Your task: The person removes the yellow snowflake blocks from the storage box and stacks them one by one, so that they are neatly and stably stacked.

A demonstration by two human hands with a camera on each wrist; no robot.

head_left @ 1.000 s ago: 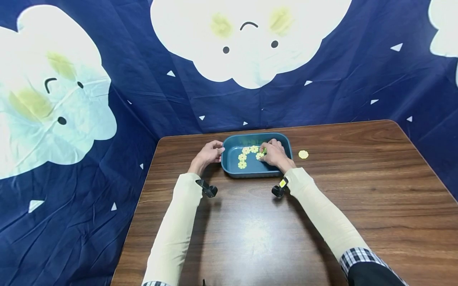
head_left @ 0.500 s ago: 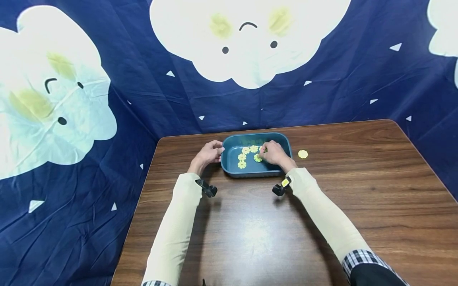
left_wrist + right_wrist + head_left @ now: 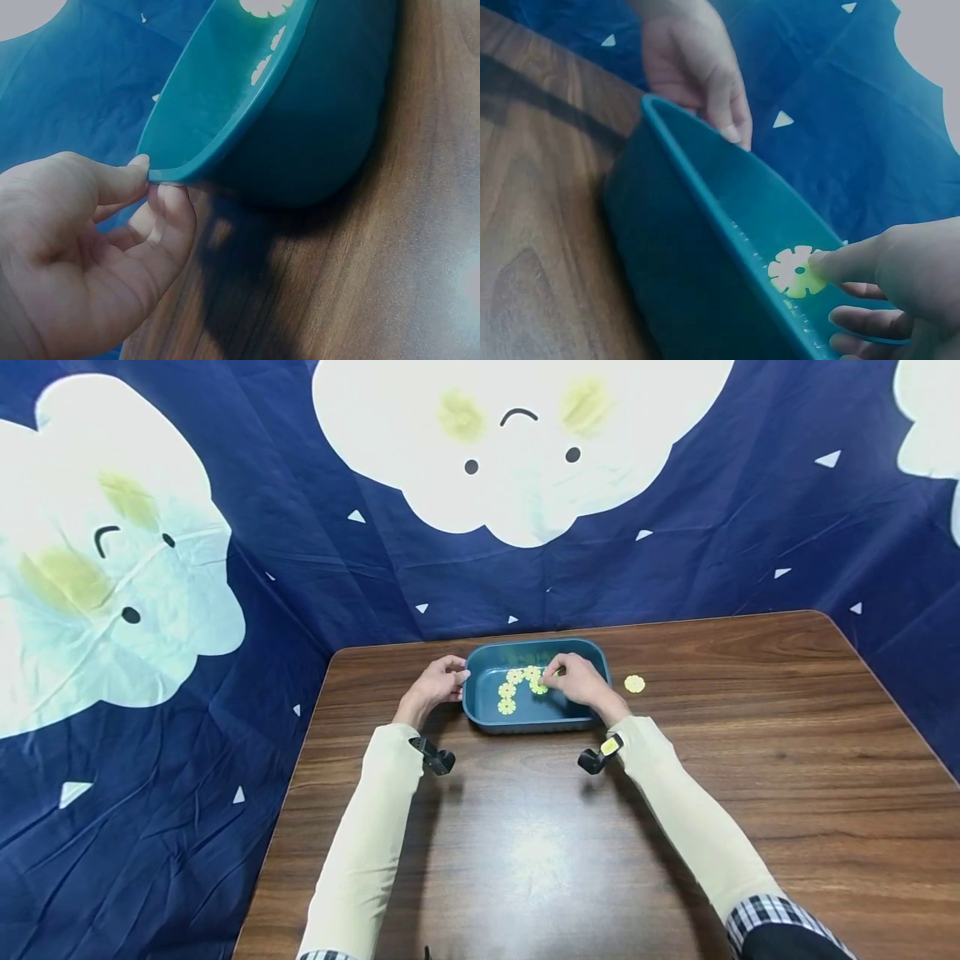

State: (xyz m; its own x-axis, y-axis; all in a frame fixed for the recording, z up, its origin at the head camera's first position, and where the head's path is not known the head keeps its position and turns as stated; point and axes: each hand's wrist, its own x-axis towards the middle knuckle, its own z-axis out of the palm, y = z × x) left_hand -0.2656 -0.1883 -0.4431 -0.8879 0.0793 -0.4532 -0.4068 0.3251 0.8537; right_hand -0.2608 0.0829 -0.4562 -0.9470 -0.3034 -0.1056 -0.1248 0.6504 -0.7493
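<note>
A teal plastic tub (image 3: 536,727) stands near the table's back edge. My left hand (image 3: 438,683) grips its left rim, thumb above and fingers beneath in the left wrist view. Over the tub, my right hand (image 3: 579,682) pinches a yellow-green flower-shaped disc (image 3: 789,264) with notched edges and a small center hole. Several similar yellow flower discs (image 3: 507,691) form a curved row inside, leading up to the one at my right fingertips. Part of the tub's right end is hidden behind my right hand.
One loose yellow flower disc (image 3: 634,683) lies on the brown wooden table (image 3: 750,718), right of the tub. A dark blue cloth (image 3: 465,577) with white clouds hangs behind the table and along its sides.
My right hand has shifted slightly, and the disc at its fingertips has moved left and a little up toward the curved row. My left hand stays on the rim.
</note>
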